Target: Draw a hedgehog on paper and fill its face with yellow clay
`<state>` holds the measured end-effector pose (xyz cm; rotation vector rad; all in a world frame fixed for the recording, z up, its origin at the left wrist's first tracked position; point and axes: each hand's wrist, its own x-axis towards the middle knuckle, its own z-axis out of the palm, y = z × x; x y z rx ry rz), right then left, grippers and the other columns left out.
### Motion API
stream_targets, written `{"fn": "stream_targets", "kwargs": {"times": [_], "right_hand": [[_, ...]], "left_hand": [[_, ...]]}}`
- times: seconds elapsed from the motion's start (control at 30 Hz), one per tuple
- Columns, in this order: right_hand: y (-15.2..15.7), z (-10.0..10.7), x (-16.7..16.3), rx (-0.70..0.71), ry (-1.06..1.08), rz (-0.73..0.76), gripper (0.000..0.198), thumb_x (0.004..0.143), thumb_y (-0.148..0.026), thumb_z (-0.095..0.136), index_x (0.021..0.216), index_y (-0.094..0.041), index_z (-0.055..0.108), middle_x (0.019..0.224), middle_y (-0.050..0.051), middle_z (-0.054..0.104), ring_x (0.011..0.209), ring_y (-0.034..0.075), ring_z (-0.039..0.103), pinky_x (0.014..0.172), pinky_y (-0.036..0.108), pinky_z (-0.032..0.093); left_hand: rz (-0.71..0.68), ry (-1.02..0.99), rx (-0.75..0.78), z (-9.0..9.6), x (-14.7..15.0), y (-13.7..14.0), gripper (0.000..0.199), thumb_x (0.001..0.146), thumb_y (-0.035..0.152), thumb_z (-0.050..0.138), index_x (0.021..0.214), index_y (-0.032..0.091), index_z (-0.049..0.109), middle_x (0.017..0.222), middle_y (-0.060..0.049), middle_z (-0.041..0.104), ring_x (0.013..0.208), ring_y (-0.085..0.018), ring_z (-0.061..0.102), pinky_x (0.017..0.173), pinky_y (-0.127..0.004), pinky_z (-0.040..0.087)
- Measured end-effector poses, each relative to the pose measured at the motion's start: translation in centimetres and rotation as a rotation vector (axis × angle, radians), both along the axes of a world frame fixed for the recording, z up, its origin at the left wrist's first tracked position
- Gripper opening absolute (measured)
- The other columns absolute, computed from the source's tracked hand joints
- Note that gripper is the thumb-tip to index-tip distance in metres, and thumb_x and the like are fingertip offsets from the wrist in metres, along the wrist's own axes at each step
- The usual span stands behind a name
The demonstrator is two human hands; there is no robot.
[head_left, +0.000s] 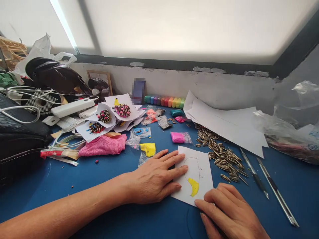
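A small white paper card (pixel 204 166) lies on the blue table in front of me. It bears a pen-drawn outline with two little marks at its side, and a patch of yellow clay (pixel 193 187) fills its lower end. My left hand (pixel 154 177) rests flat, fingers spread over the card's left edge. Beside the lower right edge is my right hand (pixel 229 210), its index fingertip at the card's bottom corner and the thumb apart below; the other fingers are bent, and I see nothing held. Striped sunflower seeds (pixel 225 159) are heaped right of the card.
A craft knife (pixel 256 177) and a metal cutter (pixel 279 196) lie at right. Behind are white sheets (pixel 224 122), a pink clay packet (pixel 180 137) and an opened yellow clay packet (pixel 147 150). Seed-covered figures on paper (pixel 122 110), a pink cloth (pixel 103 146) and a black bag (pixel 20 132) crowd the left.
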<state>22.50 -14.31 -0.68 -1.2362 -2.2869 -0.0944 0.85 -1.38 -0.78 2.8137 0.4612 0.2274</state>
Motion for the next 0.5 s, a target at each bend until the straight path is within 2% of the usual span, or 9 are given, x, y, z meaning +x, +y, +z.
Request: {"fn": "stream_targets", "kwargs": {"times": [0.1,0.27,0.5], "right_hand": [[0.04,0.08,-0.01,-0.049,0.01,-0.016,0.019,0.087,-0.007,0.055,0.096,-0.018,0.068,0.08,0.006,0.064,0.073,0.016,0.056,0.075,0.032,0.047],[0.2,0.53,0.04,-0.104,-0.031,-0.009,0.023,0.087,-0.009,0.054,0.102,-0.018,0.067,0.086,0.006,0.065,0.078,0.016,0.058,0.078,0.032,0.049],[0.44,0.66,0.38,-0.104,-0.063,0.02,0.024,0.085,-0.011,0.057,0.105,-0.018,0.067,0.086,0.006,0.065,0.078,0.015,0.059,0.078,0.029,0.052]], "left_hand": [[0.005,0.006,-0.005,0.0,-0.03,-0.01,0.051,0.099,0.041,0.043,0.147,0.022,0.039,0.16,-0.011,0.02,0.146,-0.03,0.025,0.119,-0.053,0.022],[-0.015,-0.019,-0.026,0.03,-0.08,0.12,0.053,0.1,0.042,0.042,0.148,0.021,0.038,0.156,-0.008,0.033,0.146,-0.031,0.024,0.119,-0.053,0.021],[-0.034,-0.044,-0.041,-0.04,-0.02,0.31,0.053,0.1,0.043,0.041,0.147,0.02,0.039,0.154,-0.008,0.036,0.146,-0.031,0.025,0.119,-0.053,0.021]]}}
